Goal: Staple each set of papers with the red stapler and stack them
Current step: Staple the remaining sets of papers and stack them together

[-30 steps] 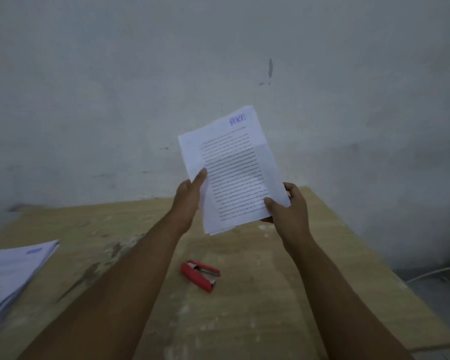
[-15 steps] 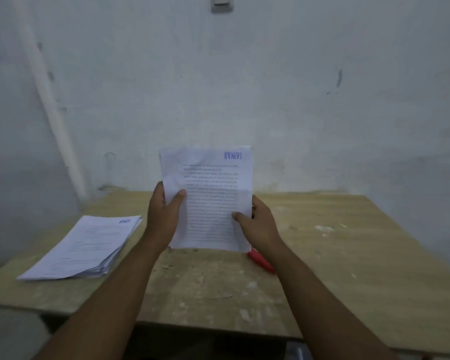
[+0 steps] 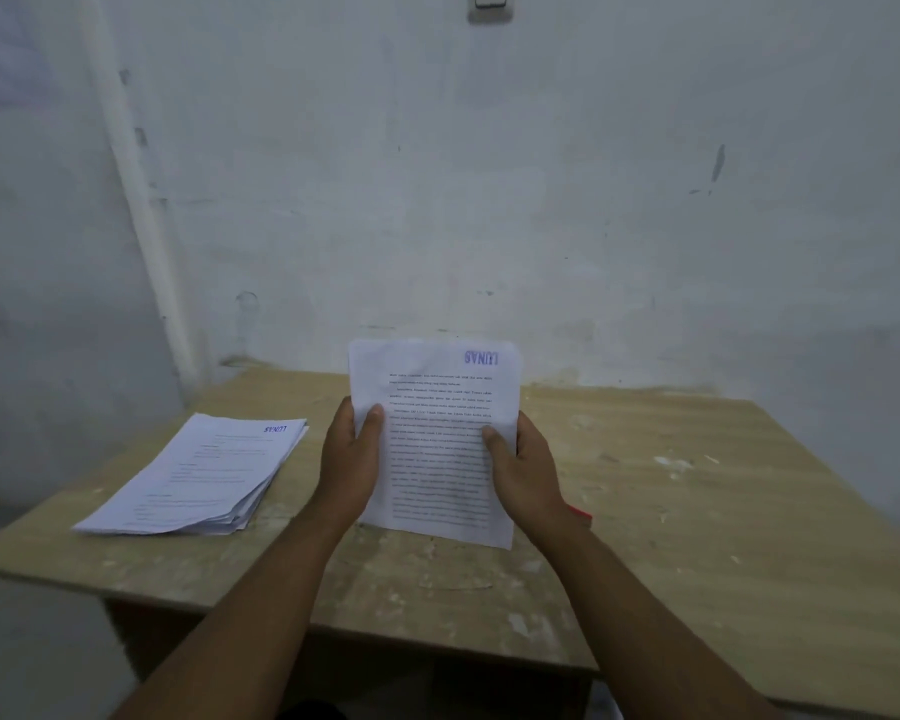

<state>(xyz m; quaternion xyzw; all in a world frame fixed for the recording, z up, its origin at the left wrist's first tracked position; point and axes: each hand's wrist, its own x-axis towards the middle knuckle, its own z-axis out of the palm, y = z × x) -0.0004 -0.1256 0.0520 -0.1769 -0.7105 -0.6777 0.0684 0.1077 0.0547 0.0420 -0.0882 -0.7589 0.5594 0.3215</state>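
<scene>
You are holding one set of papers (image 3: pixel 440 449) upright above the table (image 3: pixel 697 537), your left hand (image 3: pixel 349 462) gripping its left edge and your right hand (image 3: pixel 523 470) its right edge, fingers closed on the sheets with the thumbs in front. The stack of papers (image 3: pixel 198 478) lies flat on the table to your left. A sliver of red beside your right wrist is probably the red stapler (image 3: pixel 580 513), mostly hidden.

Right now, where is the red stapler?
The stapler lies on the table, mostly hidden behind the right hand and the papers it holds.
</scene>
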